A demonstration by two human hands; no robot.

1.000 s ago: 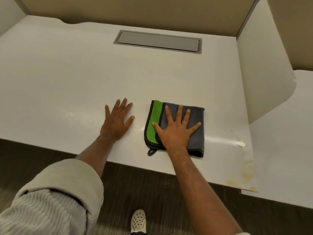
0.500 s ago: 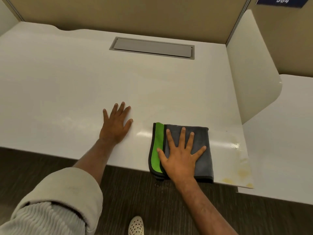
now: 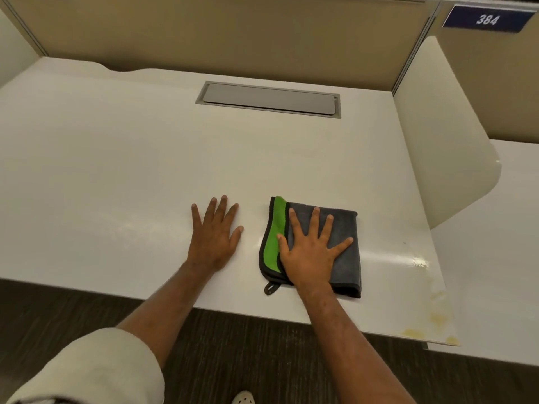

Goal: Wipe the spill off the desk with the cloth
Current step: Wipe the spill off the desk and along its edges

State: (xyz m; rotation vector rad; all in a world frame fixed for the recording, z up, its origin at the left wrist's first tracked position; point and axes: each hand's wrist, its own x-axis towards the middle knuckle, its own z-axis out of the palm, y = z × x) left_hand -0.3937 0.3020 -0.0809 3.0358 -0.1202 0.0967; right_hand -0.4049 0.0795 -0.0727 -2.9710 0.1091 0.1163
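Note:
A folded grey cloth (image 3: 345, 228) with a green inner face and a black hem lies flat on the white desk (image 3: 116, 176), near the front edge. My right hand (image 3: 309, 252) presses on it, palm down, fingers spread. My left hand (image 3: 214, 234) rests flat on the bare desk just left of the cloth, holding nothing. A yellowish spill (image 3: 437, 317) stains the desk's front right corner, with a wet glossy patch (image 3: 418, 262) to the right of the cloth. The cloth does not touch the yellow stains.
A grey cable hatch (image 3: 268, 98) is set into the desk at the back. A white curved divider (image 3: 446, 158) bounds the right side, with another desk beyond. Beige partition panels stand behind. Dark floor and my shoe (image 3: 243, 398) lie below the front edge.
My right hand slid the cloth back from the front edge, away from me; half a second ago its hem overhung the edge. My left hand stayed put. The camera tilted up.

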